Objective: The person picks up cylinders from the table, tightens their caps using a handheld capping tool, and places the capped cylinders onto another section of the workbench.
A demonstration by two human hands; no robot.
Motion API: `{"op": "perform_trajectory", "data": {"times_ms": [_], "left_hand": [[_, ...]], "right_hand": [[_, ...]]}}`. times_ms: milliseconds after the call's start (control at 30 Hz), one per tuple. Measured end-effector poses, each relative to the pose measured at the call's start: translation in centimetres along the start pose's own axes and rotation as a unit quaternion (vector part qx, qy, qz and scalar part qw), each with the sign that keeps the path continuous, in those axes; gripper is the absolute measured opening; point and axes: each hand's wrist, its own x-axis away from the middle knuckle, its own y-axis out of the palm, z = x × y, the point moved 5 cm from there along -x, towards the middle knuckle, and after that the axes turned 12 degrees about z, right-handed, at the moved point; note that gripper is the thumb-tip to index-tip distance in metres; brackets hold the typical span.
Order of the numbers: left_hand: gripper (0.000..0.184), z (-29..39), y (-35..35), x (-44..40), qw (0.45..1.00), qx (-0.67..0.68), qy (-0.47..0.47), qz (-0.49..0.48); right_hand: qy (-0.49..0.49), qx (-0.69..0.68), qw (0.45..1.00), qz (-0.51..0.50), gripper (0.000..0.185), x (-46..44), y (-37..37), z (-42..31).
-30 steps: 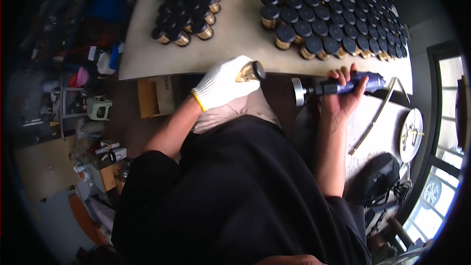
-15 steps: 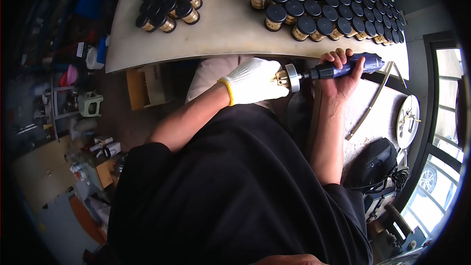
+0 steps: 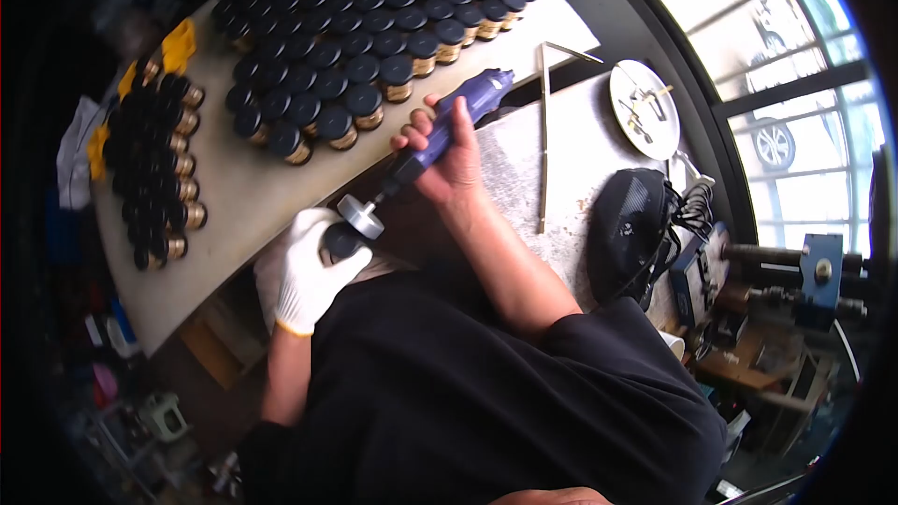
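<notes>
My left hand (image 3: pixel 309 271), in a white knitted glove, is closed around a small black-capped piece (image 3: pixel 342 241), its brass body mostly hidden by the fingers. My right hand (image 3: pixel 444 150) is bare and wrapped around a purple electric screwdriver (image 3: pixel 468 105), which slants down toward the left hand. On the driver's tip sits a round silver metal cup (image 3: pixel 360 217). The cup is right beside the black cap; whether they touch I cannot tell. Both hands are in front of the table's near edge.
Many black-capped brass pieces (image 3: pixel 365 65) stand on the pale table (image 3: pixel 224 224), with a smaller group (image 3: pixel 154 168) at left beside yellow cloth (image 3: pixel 178 47). At right are a white plate of small parts (image 3: pixel 645 110), a thin metal strip (image 3: pixel 544 140) and a black mesh bag (image 3: pixel 629 224).
The view has swung to the right. The silver cup was over the brass end of the piece; now it is off that end, and the piece's black cap faces up.
</notes>
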Motion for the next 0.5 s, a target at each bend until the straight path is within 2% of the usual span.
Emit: {"op": "perform_trajectory", "data": {"times_ms": [33,100,133,167,233,367,500], "left_hand": [[0.039,1.8,-0.9,0.0,1.0,-0.018,-0.005,0.02],[0.035,0.9,-1.7,0.8,0.991,0.082,-0.06,0.09],[0.033,0.2,-1.5,1.7,0.958,0.202,-0.19,0.078],[0.033,0.7,-1.3,1.8,0.959,0.201,-0.188,0.074],[0.033,1.5,0.0,2.2,0.932,0.254,-0.252,0.062],[0.033,-0.1,1.8,2.6,0.917,0.26,-0.29,0.083],[0.035,0.1,2.5,2.6,0.919,0.258,-0.276,0.11]], "right_hand": [[-0.009,0.006,1.0,0.002,0.039,0.2,0.1,-0.2],[-0.012,-0.012,1.0,0.001,0.039,0.0,0.1,-0.4],[-0.01,-0.024,1.0,0.009,0.039,0.1,0.2,-0.4],[-0.007,-0.035,0.999,0.017,0.039,0.2,0.2,-0.3],[0.002,-0.047,0.999,0.011,0.035,-0.1,-0.1,0.0],[-0.001,-0.018,1.0,-0.016,0.029,0.2,0.1,0.5],[-0.027,0.03,0.999,-0.011,0.029,0.4,0.5,0.3]]}}
